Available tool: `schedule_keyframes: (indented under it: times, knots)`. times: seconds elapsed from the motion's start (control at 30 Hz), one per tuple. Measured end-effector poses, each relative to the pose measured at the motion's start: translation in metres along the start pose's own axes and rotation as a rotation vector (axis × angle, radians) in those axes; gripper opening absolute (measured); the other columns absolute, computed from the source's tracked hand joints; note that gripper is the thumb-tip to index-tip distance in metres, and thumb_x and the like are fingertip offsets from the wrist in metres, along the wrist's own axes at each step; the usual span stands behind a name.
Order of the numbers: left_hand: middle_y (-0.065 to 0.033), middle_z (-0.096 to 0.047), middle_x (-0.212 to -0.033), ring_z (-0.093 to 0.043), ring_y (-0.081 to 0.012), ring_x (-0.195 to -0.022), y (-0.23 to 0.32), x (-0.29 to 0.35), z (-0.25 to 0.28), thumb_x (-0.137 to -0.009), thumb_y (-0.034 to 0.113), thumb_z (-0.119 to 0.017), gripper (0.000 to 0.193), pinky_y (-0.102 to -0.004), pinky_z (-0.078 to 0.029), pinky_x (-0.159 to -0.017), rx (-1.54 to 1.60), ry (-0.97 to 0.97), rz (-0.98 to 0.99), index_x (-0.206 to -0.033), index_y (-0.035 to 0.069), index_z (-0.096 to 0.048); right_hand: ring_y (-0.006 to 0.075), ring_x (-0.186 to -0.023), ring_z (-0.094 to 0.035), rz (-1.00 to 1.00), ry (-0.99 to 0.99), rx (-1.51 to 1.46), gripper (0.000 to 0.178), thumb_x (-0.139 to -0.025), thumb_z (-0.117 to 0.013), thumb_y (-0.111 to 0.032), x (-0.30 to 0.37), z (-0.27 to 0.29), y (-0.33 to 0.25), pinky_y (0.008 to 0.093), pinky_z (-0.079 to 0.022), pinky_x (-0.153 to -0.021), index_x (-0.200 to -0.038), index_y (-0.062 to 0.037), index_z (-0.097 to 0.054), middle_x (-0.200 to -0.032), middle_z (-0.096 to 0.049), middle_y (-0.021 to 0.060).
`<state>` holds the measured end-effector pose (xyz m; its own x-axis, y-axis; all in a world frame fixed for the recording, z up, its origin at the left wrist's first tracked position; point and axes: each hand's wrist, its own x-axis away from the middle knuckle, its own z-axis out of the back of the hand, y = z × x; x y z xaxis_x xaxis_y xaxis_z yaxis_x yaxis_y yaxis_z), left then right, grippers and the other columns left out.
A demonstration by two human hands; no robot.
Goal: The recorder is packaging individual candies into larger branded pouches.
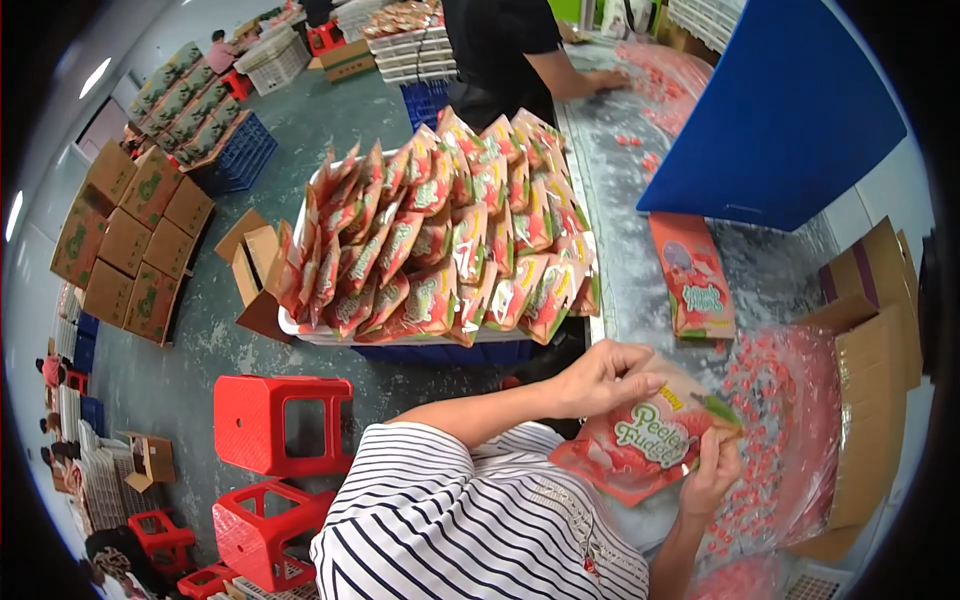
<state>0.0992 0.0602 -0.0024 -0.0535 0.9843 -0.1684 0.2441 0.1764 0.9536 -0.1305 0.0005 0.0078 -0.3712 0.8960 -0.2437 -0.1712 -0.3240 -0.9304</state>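
A red and peach candy pouch is held up in front of my striped shirt, tilted, its printed face toward me. My left hand is closed on its upper left edge, thumb and fingers pinching the film. On the lower right side, my right hand grips the same pouch near a green corner. Small wrapped red candies lie loose beside my right hand, partly on clear red-tinted plastic. Ahead on the metal table lies another flat pouch of matching print.
A white tray packed with upright pouches stands left of the table. A blue panel rises at the far right, near open cardboard boxes. Red stools stand at left. Across the table, a co-worker's hand is by more candies.
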Motion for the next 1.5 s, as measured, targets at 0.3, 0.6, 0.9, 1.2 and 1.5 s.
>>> schedule_keyframes:
  times: [0.3,0.6,0.9,1.2,1.5]
  knots:
    - [0.0019,-0.051,-0.072,-0.045,-0.0037,-0.065,-0.004,0.003,0.022,-0.093,0.019,-0.062,0.025,-0.0235,-0.038,-0.057,-0.014,0.03,0.037,-0.08,-0.002,-0.063,0.0064,-0.077,-0.056,-0.188,-0.115,-0.128,0.016,-0.096,-0.05,-0.009,-0.001,-0.018,0.008,0.0224,-0.046,-0.07,-0.094,0.0024,-0.061,-0.088,-0.064,0.0041]
    - [0.0019,-0.063,-0.077,-0.053,-0.0015,-0.071,-0.002,0.012,0.064,-0.094,0.026,-0.061,0.027,-0.021,-0.045,-0.062,0.086,0.227,0.144,-0.09,-0.001,-0.067,0.0061,-0.062,-0.051,-0.198,-0.294,0.128,0.03,-0.084,-0.058,0.001,-0.046,-0.067,-0.018,0.0214,-0.042,-0.059,-0.056,0.0016,-0.05,-0.069,-0.061,0.0027]
    - [0.0004,-0.065,-0.076,-0.056,-0.0025,-0.071,-0.002,0.018,0.091,-0.087,0.012,-0.068,0.013,-0.0201,-0.046,-0.063,0.038,0.185,0.29,-0.083,0.0,-0.068,0.0049,-0.072,-0.057,-0.369,-0.504,-0.122,0.015,-0.084,-0.066,-0.001,-0.061,-0.076,-0.002,0.0193,-0.046,-0.062,-0.097,0.0067,-0.068,-0.084,-0.068,0.0042]
    - [-0.0013,-0.051,-0.072,-0.048,-0.0059,-0.066,-0.024,0.012,0.085,-0.086,0.009,-0.063,0.015,-0.0242,-0.04,-0.057,-0.076,0.025,0.028,-0.096,-0.001,-0.067,0.0037,-0.065,-0.053,-0.319,-0.625,0.169,0.01,-0.083,-0.068,-0.002,-0.074,-0.079,-0.013,0.0196,-0.043,-0.056,-0.09,0.0045,-0.067,-0.075,-0.062,0.0011]
    - [0.0004,-0.048,-0.074,-0.045,-0.0047,-0.064,-0.021,0.015,0.079,-0.088,0.01,-0.063,0.013,-0.0247,-0.037,-0.055,0.053,-0.008,0.093,-0.092,-0.002,-0.067,0.0057,-0.058,-0.052,-0.276,-0.906,0.303,0.015,-0.08,-0.073,-0.009,-0.103,-0.075,-0.041,0.0251,-0.041,-0.051,-0.087,0.0031,-0.067,-0.068,-0.061,0.0042]
